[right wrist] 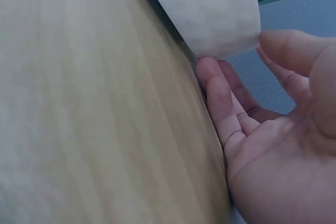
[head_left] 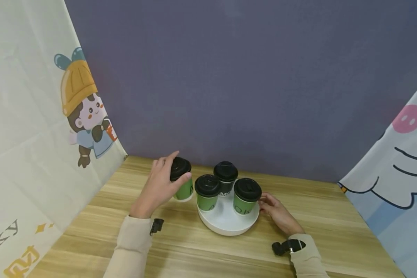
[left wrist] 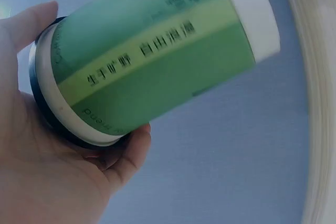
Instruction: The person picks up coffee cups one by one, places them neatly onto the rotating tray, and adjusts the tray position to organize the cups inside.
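My left hand (head_left: 158,188) grips a green paper coffee cup (head_left: 185,190) by its black lid, thumb on one side and fingers on the other. In the left wrist view, the white base of this cup (left wrist: 157,51) appears a little apart from the table. On a round white tray (head_left: 226,226) stand two green lidded coffee cups (head_left: 206,203) and a black lidded coffee cup (head_left: 226,187) behind them. At the tray's right side, my right hand (head_left: 278,213) holds the rim, the thumb against its wall and fingertips (right wrist: 220,95) at its lower edge.
The tray stands on a wood-grain table (head_left: 180,247). A dark blue-grey cloth wall (head_left: 229,85) rises behind it. Printed cloths hang at the left (head_left: 27,116) and right (head_left: 403,166). Black straps with small devices (head_left: 288,246) sit on both wrists.
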`<state>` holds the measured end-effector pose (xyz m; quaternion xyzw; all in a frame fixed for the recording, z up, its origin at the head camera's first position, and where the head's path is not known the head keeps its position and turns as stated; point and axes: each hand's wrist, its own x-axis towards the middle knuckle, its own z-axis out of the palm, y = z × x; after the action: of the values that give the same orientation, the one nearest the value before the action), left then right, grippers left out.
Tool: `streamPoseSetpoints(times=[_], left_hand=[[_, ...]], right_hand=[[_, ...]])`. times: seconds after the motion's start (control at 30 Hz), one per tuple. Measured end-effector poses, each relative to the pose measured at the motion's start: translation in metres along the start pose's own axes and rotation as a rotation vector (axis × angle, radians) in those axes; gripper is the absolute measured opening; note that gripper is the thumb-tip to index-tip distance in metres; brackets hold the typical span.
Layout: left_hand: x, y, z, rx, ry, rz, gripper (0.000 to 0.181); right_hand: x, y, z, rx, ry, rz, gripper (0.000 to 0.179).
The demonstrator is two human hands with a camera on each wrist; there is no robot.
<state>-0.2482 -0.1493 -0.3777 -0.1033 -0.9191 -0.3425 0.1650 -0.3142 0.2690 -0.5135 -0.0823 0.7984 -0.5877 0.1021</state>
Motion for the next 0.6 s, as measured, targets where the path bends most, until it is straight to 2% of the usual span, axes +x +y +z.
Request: streamPoseSetpoints(times=[0.2, 0.6], left_hand=[[0.0, 0.003, -0.002, 0.013, -0.008, 0.001, 0.086], [-0.005, 0.012, -0.002, 0.048, -0.067, 0.041, 0.088]], right_hand=[[0.0, 0.001, 0.0, 0.006, -0.003, -0.003, 0.031], [0.0, -0.003, -0.001, 0.013, -0.023, -0.008, 0.033]])
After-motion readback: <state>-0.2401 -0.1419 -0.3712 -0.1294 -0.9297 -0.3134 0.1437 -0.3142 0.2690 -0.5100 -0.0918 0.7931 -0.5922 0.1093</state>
